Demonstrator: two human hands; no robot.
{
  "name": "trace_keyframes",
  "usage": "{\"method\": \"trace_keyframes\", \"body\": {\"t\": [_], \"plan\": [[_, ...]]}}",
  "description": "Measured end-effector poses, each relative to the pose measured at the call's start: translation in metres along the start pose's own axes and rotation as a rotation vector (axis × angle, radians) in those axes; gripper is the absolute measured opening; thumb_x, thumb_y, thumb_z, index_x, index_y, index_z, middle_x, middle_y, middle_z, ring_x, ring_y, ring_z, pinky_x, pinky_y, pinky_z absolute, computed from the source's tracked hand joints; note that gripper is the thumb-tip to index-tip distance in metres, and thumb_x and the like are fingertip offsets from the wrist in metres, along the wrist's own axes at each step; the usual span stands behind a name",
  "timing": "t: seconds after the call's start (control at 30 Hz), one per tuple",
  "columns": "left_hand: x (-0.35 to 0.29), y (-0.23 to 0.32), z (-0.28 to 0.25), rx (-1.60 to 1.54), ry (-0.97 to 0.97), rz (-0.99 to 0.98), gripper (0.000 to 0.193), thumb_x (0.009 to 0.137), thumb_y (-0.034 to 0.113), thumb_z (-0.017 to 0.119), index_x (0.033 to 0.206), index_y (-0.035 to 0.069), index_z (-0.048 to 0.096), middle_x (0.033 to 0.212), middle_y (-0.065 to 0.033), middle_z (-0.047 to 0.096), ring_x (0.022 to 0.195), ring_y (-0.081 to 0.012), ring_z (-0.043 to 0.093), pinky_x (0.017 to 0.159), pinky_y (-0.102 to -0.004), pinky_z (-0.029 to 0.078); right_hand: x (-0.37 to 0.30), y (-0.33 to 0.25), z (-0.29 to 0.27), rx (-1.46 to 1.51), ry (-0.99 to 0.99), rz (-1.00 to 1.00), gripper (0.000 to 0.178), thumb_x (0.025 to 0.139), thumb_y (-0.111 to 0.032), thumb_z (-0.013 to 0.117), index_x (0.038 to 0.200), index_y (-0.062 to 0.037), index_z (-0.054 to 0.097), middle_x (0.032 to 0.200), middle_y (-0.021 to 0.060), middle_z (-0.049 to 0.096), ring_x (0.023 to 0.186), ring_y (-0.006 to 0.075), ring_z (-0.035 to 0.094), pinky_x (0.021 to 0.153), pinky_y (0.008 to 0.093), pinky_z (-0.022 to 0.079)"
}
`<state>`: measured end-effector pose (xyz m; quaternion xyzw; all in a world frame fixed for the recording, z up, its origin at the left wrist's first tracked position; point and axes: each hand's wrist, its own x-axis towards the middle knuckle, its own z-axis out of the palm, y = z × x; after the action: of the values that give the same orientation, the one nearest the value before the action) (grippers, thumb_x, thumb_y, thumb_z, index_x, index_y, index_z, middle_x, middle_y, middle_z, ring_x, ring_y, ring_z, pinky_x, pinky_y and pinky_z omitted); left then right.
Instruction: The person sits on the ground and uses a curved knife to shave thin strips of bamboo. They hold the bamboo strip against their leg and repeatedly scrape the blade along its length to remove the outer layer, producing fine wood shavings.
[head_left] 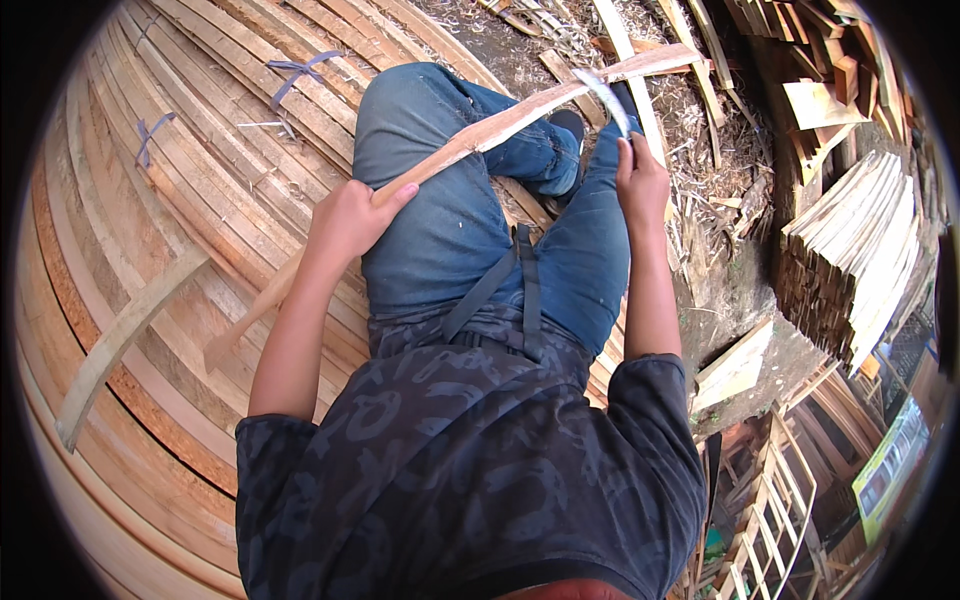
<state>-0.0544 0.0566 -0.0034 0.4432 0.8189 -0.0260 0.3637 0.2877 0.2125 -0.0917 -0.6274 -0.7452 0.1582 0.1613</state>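
On the dark shirt [450, 470] there is a lighter pattern which resembles letters, but I cannot read any word in it. A green and pale sign [893, 465] hangs near the right rim; its print is too small for reading.

The surface under the person is made of long wooden planks [190, 225], lying side by side, some tied with purple strips [300, 70]. Beyond them, the ground is covered with pale shavings [705, 170]. On the right side there is a stack of thin boards [850, 250], and lower, a wooden lattice frame [770, 510].

The left hand [355, 220] is grasping a long wooden slat [520, 115], with the thumb laid along it. This slat passes diagonally over the thigh in blue jeans [420, 240], from below the left forearm to the upper right. The right hand [640, 180] is closed around the handle of a knife, whose whitish blade [607, 100] crosses the slat near its far end. Whether the edge touches the wood, I cannot tell.
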Motion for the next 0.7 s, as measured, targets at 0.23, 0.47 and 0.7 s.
{"method": "trace_keyframes", "body": {"t": [0.23, 0.47, 0.7], "plan": [[0.003, -0.007, -0.001, 0.059, -0.073, -0.02, 0.085, 0.079, 0.077, 0.058, 0.06, -0.006, 0.062, 0.06, -0.0256, 0.061, 0.061, -0.0402, 0.065, 0.061, -0.0461, 0.052, -0.01, 0.011, -0.028, 0.041, -0.047, 0.03, 0.026, 0.095, -0.031, 0.063, 0.103, -0.007, 0.066, 0.074, 0.0175, 0.066, 0.065, 0.0384, 0.065, 0.058, 0.0454, 0.049], [0.042, -0.04, -0.004, -0.191, -0.44, -0.003, 0.075, 0.089, 0.071, 0.052, 0.048, 0.01, 0.038, 0.047, 0.0001, 0.039, 0.043, -0.0144, 0.037, 0.043, -0.0319, 0.03, -0.065, -0.042, -0.009, 2.023, -0.676, 0.936, 0.044, 0.104, -0.052, 0.035, 0.09, -0.0119, 0.047, 0.057, -0.0043, 0.034, 0.037, 0.0065, 0.029, 0.03, 0.0225, 0.028], [0.057, -0.057, -0.023, -0.594, -0.991, -0.098, 0.064, 0.096, 0.067, 0.043, 0.058, 0.017, 0.032, 0.05, 0.0042, 0.029, 0.045, -0.011, 0.032, 0.045, -0.0268, 0.031, -0.083, -0.087, -0.005, 1.596, -0.535, 0.865, 0.045, 0.104, -0.053, 0.035, 0.088, -0.0112, 0.044, 0.059, -0.0039, 0.034, 0.041, 0.006, 0.031, 0.035, 0.0215, 0.028]]}}
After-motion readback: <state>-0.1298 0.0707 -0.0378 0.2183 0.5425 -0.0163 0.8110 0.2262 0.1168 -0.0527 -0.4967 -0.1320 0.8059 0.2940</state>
